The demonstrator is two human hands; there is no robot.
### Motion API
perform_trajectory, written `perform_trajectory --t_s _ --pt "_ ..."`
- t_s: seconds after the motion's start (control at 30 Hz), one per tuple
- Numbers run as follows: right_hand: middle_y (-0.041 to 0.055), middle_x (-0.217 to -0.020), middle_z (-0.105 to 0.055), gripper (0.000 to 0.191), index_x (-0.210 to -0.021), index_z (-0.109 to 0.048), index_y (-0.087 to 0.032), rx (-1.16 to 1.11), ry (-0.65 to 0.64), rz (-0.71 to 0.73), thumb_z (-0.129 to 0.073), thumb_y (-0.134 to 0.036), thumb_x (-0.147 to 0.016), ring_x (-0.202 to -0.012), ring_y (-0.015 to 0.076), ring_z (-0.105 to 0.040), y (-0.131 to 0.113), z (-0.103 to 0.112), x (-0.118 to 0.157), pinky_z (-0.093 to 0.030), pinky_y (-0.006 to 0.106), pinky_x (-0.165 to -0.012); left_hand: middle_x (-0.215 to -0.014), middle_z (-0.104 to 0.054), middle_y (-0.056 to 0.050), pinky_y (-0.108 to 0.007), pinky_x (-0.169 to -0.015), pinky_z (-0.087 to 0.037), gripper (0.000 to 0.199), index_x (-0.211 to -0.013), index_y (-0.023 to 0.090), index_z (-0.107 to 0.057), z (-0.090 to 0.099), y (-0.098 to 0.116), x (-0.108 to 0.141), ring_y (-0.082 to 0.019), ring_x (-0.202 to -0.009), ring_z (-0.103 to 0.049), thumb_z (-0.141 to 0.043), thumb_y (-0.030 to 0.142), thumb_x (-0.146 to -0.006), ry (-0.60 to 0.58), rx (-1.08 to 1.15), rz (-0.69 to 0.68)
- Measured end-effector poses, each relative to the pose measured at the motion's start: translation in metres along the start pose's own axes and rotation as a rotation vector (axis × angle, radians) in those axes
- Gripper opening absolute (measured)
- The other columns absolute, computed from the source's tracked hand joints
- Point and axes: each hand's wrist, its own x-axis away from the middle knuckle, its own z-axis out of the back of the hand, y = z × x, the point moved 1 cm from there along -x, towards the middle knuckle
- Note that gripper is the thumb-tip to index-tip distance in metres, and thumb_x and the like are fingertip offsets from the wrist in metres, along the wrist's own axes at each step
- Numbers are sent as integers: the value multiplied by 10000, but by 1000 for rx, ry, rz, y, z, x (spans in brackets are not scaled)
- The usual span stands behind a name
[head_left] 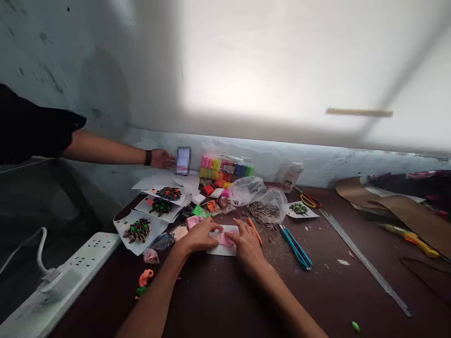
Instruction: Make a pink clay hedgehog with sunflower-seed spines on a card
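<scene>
Pink clay (pixel 226 238) is spread flat on a small white card (pixel 221 251) at the table's middle. My left hand (pixel 201 236) rests on the card's left side, fingers apart, thumb at the clay's left edge. From the right, my right hand (pixel 247 244) reaches over the card with spread fingers, its thumb touching the pink clay. Neither hand has anything gripped. An orange stick-like tool (pixel 255 231) lies just beyond my right hand. Beside my left hand are pink clay (pixel 193 221) and a beige lump (pixel 179 233).
Another person's arm (pixel 109 149) reaches in from the left towards a phone (pixel 183 161). Cards with studded clay shapes (pixel 138 230) lie left. Rightward are a bag of seed-like pieces (pixel 264 210), a blue cutter (pixel 296 248), scissors (pixel 310 201) and long strips (pixel 366 263). A power strip (pixel 88 258) stands left.
</scene>
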Motion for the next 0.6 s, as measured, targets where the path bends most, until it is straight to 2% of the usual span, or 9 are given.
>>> perform_trajectory --t_s 0.2,0.3,0.43,0.6 --pt "113 -1461 -388 373 -1221 -618 -320 30 -18 34 -522 -172 -892 -1313 301 -370 -3 -5 -5 -320 453 -1026 -1047 -558 -72 -319 -895 -424 482 -1156 198 -644 -5 -6 -2 -234 -972 -550 -559 272 -688 36 5 -18" --pt "97 -1448 -410 428 -1241 -594 -345 14 29 24 -508 -129 -881 -1296 284 -397 0 -4 -2 -329 446 -1027 -1034 -555 -68 -315 -876 -430 480 -1155 211 -647 -5 -8 -3 -225 -951 -550 -557 268 -687 26 8 -23" --pt "88 -1405 -465 356 -1109 -686 -335 10 136 51 -505 -125 -885 -1277 270 -418 4 -2 4 -313 458 -1043 -1044 -560 -70 -315 -876 -425 490 -1164 200 -644 -5 -9 -4 -224 -939 -544 -559 286 -689 28 5 -34" --pt "83 -1404 -468 285 -1064 -705 -316 18 135 87 -554 -166 -874 -1259 264 -431 5 -10 5 -366 438 -998 -1042 -566 -68 -307 -874 -427 495 -1167 201 -643 -8 -11 -5 -214 -919 -544 -555 264 -684 42 15 -44"
